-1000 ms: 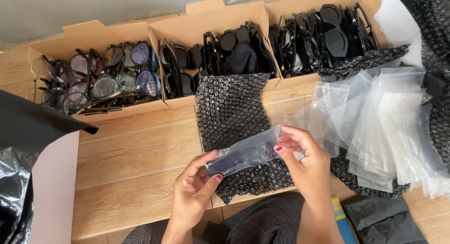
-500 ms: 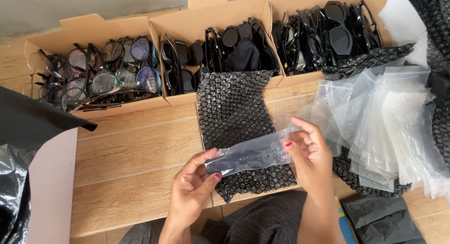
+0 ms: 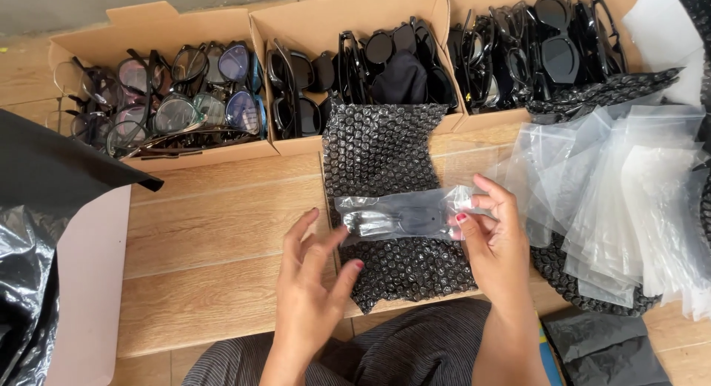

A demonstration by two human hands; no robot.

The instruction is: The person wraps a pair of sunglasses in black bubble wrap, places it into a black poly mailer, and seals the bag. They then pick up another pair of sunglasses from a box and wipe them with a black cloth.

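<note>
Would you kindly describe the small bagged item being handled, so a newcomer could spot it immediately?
Below the middle cardboard box of dark glasses lies a black bubble-wrap sheet on the wooden floor. Across it rests a small clear plastic bag holding dark glasses, pinched by the right hand. Unlike the empty clear bags nearby, it is filled.

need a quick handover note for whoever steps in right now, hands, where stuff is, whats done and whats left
Right hand: pinches the right end of a clear bag with dark glasses inside; that grip carries the bag.
Left hand: open, fingers spread, just off the bag's left end, holding nothing.
Bag sits over a black bubble wrap sheet on the wooden floor.
Done: glasses are in the bag.
Left: the bubble wrap lies flat, not wrapped around the bag.
Supplies: empty clear bags piled to the right; three cardboard boxes of glasses along the top.
</note>
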